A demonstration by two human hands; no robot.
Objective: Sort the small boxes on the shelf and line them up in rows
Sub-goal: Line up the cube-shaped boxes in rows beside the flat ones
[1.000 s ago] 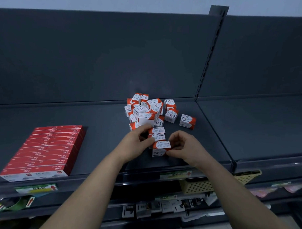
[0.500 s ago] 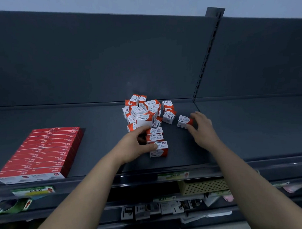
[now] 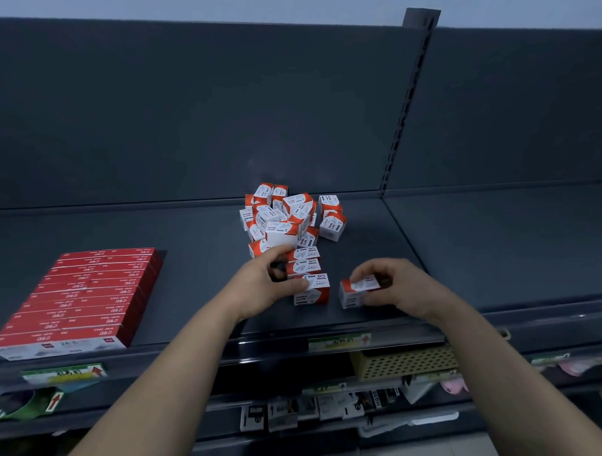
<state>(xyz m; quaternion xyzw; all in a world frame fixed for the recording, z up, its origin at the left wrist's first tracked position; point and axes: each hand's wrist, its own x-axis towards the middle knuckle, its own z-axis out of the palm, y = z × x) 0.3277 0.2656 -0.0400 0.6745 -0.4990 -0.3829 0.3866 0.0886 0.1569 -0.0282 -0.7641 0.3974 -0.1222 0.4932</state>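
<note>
left hand (image 3: 264, 283) curls thumb and forefinger round the row of boxes (image 3: 306, 267), right hand (image 3: 397, 287) pinches a loose box (image 3: 353, 292) just beside it

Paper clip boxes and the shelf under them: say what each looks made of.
Paper clip boxes: probably thin printed cardboard, smooth finish; sharp folded edges, red-and-white print. Shelf: likely painted metal, matte dark grey; flat panels, slotted upright at the back.
</note>
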